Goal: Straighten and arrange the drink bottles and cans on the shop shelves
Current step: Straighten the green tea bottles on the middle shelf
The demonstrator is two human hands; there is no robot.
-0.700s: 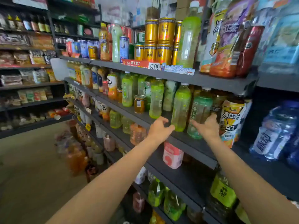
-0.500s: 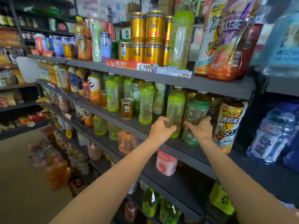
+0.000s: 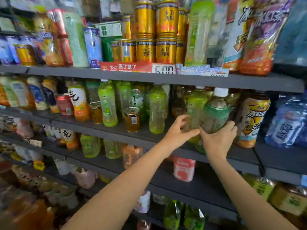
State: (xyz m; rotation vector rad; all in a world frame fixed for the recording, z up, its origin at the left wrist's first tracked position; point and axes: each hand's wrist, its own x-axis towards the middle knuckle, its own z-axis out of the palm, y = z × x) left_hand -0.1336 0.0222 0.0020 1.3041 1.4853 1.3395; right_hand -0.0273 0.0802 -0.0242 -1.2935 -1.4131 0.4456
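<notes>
Right of centre in the frame, the left hand (image 3: pixel 178 132) pinches a light green bottle (image 3: pixel 196 107) on the shelf (image 3: pixel 146 136). Beside it, touching, the right hand (image 3: pixel 217 140) grips a dark green bottle (image 3: pixel 216 113).

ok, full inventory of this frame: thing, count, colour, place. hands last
gold cans: several, stacked two high, top shelf centre
price strip: one, red, top shelf edge
small amber can: one, second shelf, alone at front
light green bottle: one, second shelf, in left hand
dark green bottle: one, white cap, tilted, in right hand
blue water bottles: count unclear, far right
left hand: grips light green bottle
right hand: grips dark green bottle
</notes>
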